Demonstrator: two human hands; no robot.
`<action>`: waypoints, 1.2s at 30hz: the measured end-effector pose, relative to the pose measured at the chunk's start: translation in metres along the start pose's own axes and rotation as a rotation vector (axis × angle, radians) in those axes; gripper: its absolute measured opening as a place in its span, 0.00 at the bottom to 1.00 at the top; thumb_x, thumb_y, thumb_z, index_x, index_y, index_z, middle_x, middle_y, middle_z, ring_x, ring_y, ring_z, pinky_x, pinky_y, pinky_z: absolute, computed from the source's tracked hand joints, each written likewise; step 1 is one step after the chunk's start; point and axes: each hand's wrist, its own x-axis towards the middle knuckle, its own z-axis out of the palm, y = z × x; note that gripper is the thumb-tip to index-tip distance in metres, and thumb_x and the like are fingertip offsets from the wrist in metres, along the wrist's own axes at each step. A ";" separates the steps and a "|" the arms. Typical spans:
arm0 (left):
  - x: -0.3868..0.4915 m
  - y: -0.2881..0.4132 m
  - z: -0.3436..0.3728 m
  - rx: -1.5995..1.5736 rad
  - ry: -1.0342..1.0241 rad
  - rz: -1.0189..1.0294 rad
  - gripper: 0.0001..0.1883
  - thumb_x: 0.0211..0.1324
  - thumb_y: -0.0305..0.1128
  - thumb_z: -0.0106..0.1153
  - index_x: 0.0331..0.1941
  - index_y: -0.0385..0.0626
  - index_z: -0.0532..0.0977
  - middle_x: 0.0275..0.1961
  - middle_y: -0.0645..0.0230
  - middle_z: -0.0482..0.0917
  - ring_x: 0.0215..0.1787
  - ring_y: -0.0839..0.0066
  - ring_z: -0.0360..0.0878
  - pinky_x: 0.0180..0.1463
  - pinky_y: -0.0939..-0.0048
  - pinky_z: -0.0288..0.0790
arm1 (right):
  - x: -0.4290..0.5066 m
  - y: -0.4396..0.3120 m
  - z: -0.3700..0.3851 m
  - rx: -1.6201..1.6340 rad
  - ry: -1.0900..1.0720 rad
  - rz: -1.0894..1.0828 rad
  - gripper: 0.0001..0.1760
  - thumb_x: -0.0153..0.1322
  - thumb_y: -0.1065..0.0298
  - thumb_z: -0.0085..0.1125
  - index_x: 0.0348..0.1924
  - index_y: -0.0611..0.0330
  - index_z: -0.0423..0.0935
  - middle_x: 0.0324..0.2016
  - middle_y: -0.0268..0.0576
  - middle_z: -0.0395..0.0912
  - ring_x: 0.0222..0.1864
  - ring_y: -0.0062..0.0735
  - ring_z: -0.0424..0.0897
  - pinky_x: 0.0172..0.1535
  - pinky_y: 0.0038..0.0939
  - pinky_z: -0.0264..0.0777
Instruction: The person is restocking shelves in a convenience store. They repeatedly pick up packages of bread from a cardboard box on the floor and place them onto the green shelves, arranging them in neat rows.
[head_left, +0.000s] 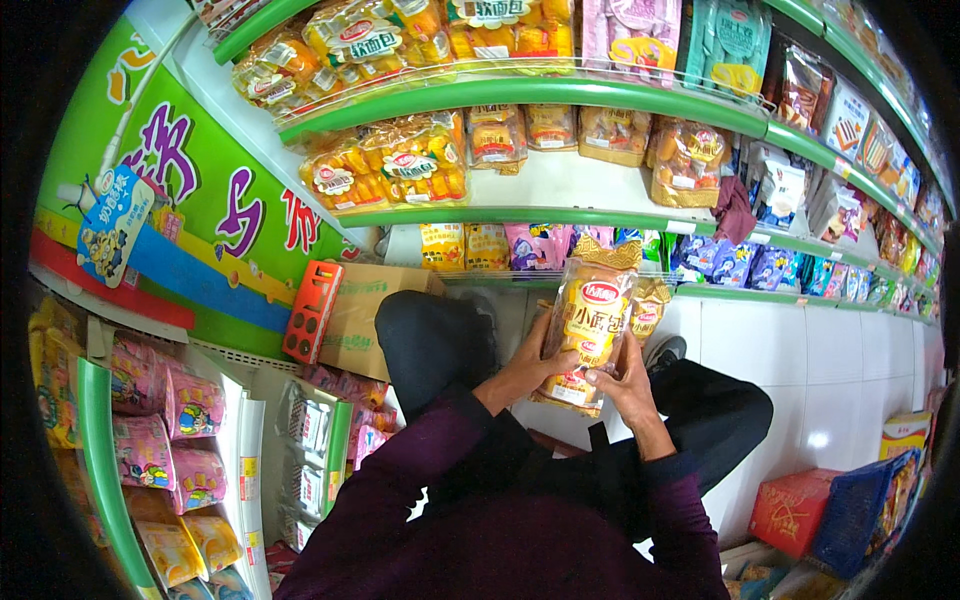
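A clear and gold bag of small bread rolls (589, 315) is held upright before me between both hands. My left hand (531, 365) grips its left side, with the thumb across the front. On the lower right side, my right hand (626, 386) closes round the same bag. Behind it, partly hidden, a similar bread bag (646, 311) shows at the right; what supports it I cannot tell. More bread bags of this kind (686, 161) stand on the middle shelf (555, 184) ahead, beside yellow packs of soft bread (386, 165). A dark red cloth (733, 210) hangs over that shelf's edge.
My bent knees flank the bag. A cardboard carton (364, 319) with an orange-red box (313, 311) stands left of them. Green-edged shelves (525, 91) curve across the front; another rack (105, 480) is at lower left. A red box (795, 510) and blue basket (862, 517) stand lower right.
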 end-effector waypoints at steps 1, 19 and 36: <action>0.001 0.002 -0.003 0.004 -0.005 -0.005 0.53 0.66 0.44 0.72 0.81 0.38 0.46 0.77 0.53 0.63 0.79 0.64 0.63 0.80 0.58 0.60 | 0.005 0.000 -0.001 0.015 -0.015 -0.013 0.62 0.66 0.73 0.79 0.83 0.65 0.43 0.74 0.54 0.64 0.73 0.44 0.68 0.73 0.42 0.67; 0.108 0.126 -0.110 0.004 0.153 0.224 0.33 0.74 0.42 0.62 0.74 0.39 0.63 0.64 0.59 0.79 0.63 0.72 0.79 0.67 0.66 0.73 | 0.192 -0.113 0.086 -0.163 -0.139 -0.106 0.57 0.68 0.69 0.78 0.80 0.73 0.49 0.71 0.60 0.69 0.71 0.46 0.72 0.74 0.40 0.64; 0.190 0.142 -0.171 0.560 0.506 0.587 0.44 0.68 0.28 0.59 0.81 0.36 0.47 0.81 0.43 0.58 0.82 0.52 0.59 0.83 0.54 0.54 | 0.342 -0.090 0.131 -0.106 -0.205 -0.509 0.54 0.67 0.81 0.76 0.79 0.68 0.52 0.70 0.51 0.70 0.70 0.40 0.73 0.71 0.39 0.71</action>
